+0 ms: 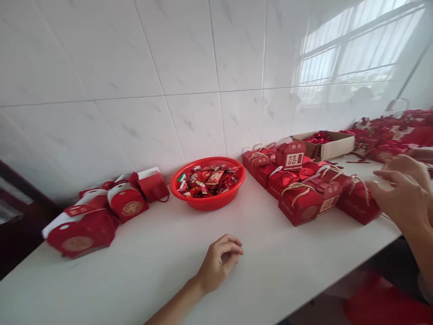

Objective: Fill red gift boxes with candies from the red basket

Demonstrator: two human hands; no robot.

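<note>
My left hand [219,262] hovers over or rests on the white table, in front of the red plastic basin [211,204]. Its fingers are loosely curled, with a small gap to the thumb, and nothing shows between them. Wrapped candies [206,181], mostly red, fill the basin. On the left stand several red gift boxes [130,204] with open tops and round gold emblems. To the right of the basin, more red boxes [301,204] are grouped, many closed with beige rope handles. My right hand is not visible.
A co-worker's hands [402,187] are at the right edge, beside the grouped boxes; what they hold is unclear. Behind is a cardboard carton [338,146] with shiny red items. More red packages [392,135] pile up at the far right. A tiled wall [135,131] borders the table [152,266].
</note>
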